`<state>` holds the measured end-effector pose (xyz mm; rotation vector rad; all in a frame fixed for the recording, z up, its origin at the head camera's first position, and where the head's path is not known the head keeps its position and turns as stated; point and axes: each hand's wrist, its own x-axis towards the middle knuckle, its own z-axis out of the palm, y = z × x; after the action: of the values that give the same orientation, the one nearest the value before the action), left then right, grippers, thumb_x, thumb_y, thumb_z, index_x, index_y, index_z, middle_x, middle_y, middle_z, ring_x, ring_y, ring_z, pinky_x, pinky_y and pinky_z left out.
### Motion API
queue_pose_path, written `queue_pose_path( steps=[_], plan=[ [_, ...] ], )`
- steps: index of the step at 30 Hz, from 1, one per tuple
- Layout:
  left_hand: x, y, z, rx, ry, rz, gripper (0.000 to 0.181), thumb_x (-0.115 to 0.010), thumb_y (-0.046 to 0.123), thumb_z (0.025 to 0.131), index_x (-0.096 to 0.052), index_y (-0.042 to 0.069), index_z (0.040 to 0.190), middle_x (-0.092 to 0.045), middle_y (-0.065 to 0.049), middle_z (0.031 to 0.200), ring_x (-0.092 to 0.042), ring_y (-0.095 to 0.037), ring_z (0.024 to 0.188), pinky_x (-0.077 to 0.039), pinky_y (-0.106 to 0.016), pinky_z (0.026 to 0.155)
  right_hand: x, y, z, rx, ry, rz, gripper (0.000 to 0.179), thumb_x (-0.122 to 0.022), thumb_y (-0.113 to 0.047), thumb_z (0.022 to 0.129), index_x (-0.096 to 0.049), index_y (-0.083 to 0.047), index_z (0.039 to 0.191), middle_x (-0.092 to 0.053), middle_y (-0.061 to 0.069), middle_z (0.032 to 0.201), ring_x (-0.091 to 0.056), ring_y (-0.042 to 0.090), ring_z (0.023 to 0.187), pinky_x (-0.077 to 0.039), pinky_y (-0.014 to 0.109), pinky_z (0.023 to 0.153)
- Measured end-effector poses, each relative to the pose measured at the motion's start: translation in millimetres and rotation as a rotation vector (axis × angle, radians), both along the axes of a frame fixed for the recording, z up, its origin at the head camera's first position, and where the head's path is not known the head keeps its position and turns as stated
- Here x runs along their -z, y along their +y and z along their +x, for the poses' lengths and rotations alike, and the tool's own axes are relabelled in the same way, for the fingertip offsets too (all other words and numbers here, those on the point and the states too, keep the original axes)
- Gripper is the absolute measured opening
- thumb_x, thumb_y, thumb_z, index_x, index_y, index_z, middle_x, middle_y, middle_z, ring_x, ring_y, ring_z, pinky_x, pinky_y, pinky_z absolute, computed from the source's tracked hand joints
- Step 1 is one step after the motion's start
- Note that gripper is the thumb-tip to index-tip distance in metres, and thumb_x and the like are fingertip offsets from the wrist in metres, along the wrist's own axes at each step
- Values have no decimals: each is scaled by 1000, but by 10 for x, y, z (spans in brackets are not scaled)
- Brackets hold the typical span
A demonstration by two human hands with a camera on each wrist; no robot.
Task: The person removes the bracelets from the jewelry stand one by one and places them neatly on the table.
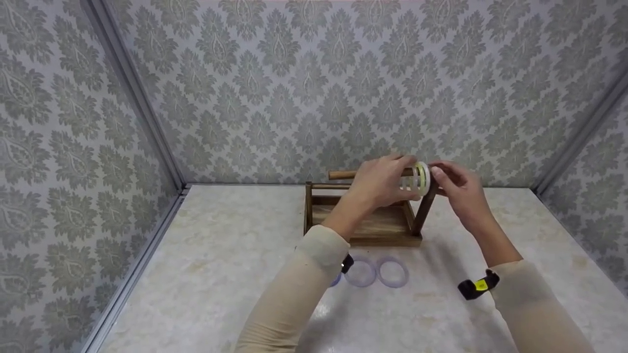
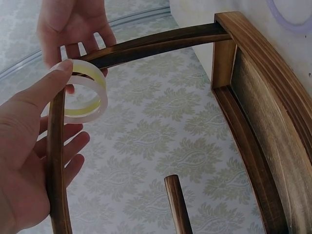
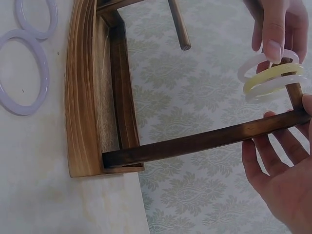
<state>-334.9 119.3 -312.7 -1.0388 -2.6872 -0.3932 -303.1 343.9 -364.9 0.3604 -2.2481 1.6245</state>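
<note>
A brown wooden rack stands on the table, with a tray-like base, an upright post and a horizontal rod at its top. White and yellow bangles hang around the rod near the post. My left hand pinches these bangles, its thumb on their rim in the left wrist view while the other fingers extend below the rod. At the post's upper end, my right hand grips the wood, fingers behind it and thumb at the joint with the rod.
Two lavender bangles lie flat on the table in front of the rack. Beside them, a bluish bangle is mostly hidden by my left sleeve. A second, shorter rod juts from the rack. Patterned walls enclose the marbled table.
</note>
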Motion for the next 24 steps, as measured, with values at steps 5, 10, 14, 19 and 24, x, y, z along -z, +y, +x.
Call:
queue_pose_path(
  steps=[5, 10, 14, 19, 24],
  plan=[
    [-4, -4, -7, 0, -16, 13, 74, -78, 58, 93, -53, 26, 154, -64, 5, 143, -64, -16, 123, -54, -38, 100, -4, 2, 9, 3, -13, 9, 48, -59, -40, 109, -65, -5, 141, -70, 7, 125, -69, 18, 110, -60, 28, 89],
    [-10, -20, 0, -2, -20, 30, 73, -79, 57, 92, -55, 23, 153, -65, 4, 140, -65, -15, 120, -53, -36, 101, 3, 12, -1, 6, -9, 11, 46, -58, -36, 110, -64, -2, 141, -70, 7, 123, -70, 17, 108, -60, 28, 89],
    [-30, -32, 22, 1, -9, 34, 72, -80, 57, 91, -57, 20, 149, -68, 3, 134, -66, -15, 114, -54, -35, 98, -1, -5, 17, 8, -1, 9, 46, -59, -37, 110, -64, -4, 141, -70, 7, 124, -70, 18, 108, -60, 28, 88],
    [-56, -103, 39, -20, 45, 8, 73, -83, 58, 88, -60, 19, 145, -70, 3, 129, -67, -16, 113, -54, -39, 97, -2, -18, 14, 9, 5, 6, 47, -61, -40, 108, -66, -6, 140, -70, 8, 125, -71, 19, 109, -61, 28, 88],
    [-70, -228, 44, -46, 72, 8, 73, -86, 60, 84, -62, 21, 141, -70, 4, 132, -66, -19, 120, -50, -45, 103, -1, 0, 11, 18, 6, 0, 49, -61, -42, 107, -66, -6, 139, -70, 10, 124, -71, 20, 108, -61, 28, 87]
  ],
)
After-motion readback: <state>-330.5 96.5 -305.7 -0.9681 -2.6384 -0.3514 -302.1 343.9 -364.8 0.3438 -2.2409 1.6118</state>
